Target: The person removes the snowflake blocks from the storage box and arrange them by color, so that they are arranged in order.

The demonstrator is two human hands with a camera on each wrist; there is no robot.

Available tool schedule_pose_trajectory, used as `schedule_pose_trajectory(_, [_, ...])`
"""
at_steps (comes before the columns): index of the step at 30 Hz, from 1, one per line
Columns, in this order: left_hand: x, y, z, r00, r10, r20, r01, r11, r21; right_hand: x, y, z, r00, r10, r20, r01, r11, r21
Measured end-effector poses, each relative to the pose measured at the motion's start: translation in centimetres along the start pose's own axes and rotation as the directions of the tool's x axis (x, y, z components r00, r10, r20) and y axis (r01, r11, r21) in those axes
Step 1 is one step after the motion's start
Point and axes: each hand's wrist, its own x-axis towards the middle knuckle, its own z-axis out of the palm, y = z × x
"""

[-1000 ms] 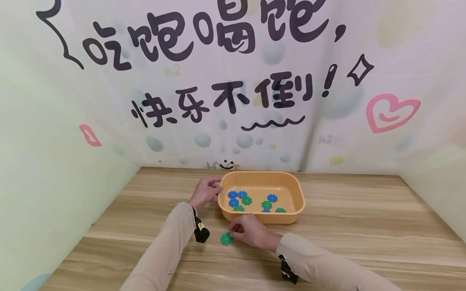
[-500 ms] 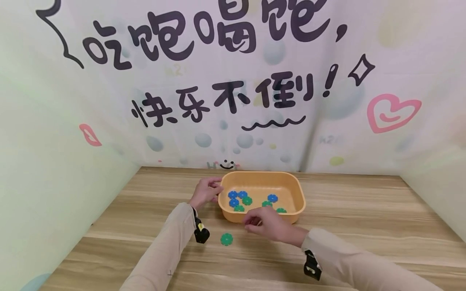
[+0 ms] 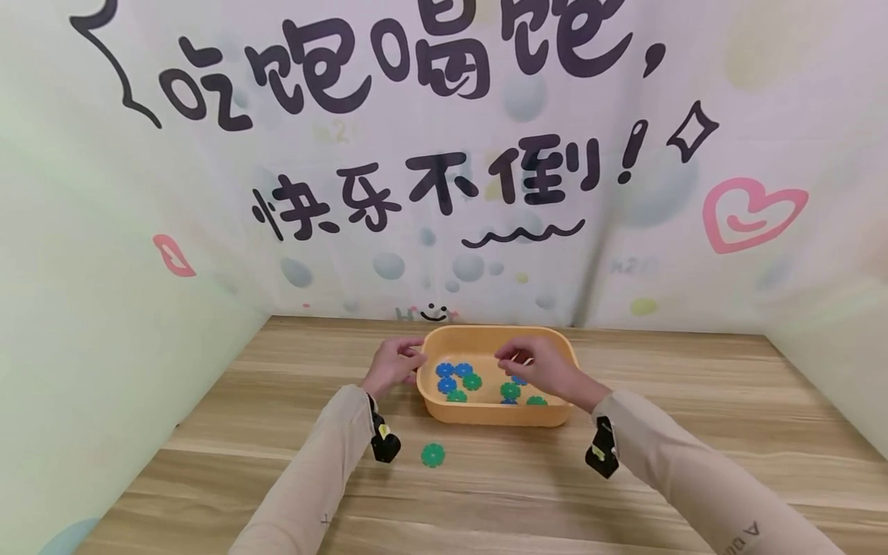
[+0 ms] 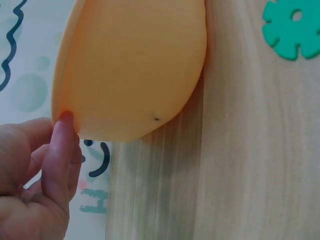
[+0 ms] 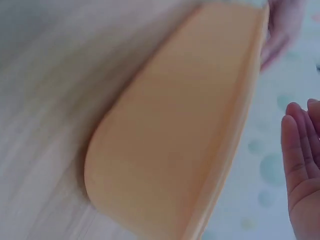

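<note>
Head view: a wood-grain counter (image 3: 208,462), pale brown with long streaks, runs back to a white wall (image 3: 215,177) of sheeting, and pale walls close in both sides. Black Chinese writing (image 3: 372,196) crosses the back sheet among blue-grey bubbles (image 3: 388,267), with a pink heart (image 3: 709,220) to the right.

Near the counter's far edge stands an orange tub (image 3: 496,416), blue discs (image 3: 445,371) and green discs (image 3: 509,391) lying apart or touching in it. One loose disc (image 3: 433,456), green and notched, lies flat on the counter in front, near the tub's left corner.

The left hand (image 3: 391,368) pinches the tub's left rim between thumb and fingers. Over the tub's right half hangs the right hand (image 3: 544,366); the right wrist view shows its fingers (image 5: 290,135) nearly straight, side by side. Both arms wear beige sleeves (image 3: 694,462).
</note>
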Motion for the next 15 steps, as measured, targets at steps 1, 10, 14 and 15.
schedule_pose_trajectory(1, [0.0,0.0,0.0,1.000,-0.002,0.001,0.002,1.000,-0.002,0.2,0.4,-0.1,1.000,0.019,-0.019,-0.019,1.000,-0.006])
schedule_pose_trajectory(10, [-0.1,0.0,-0.1,1.000,-0.024,-0.005,0.024,1.000,-0.005,1.0,3.4,0.3,0.998,0.058,-0.038,-0.058,0.998,-0.019])
schedule_pose_trajectory(14, [0.0,0.1,0.0,1.000,-0.027,-0.004,0.027,1.000,0.004,1.1,4.4,0.7,0.993,0.119,0.002,-0.119,0.992,0.033])
schedule_pose_trajectory(15, [0.0,0.1,0.0,1.000,-0.029,-0.006,0.029,1.000,0.005,1.1,4.6,0.8,0.991,0.130,0.013,-0.131,0.990,0.044])
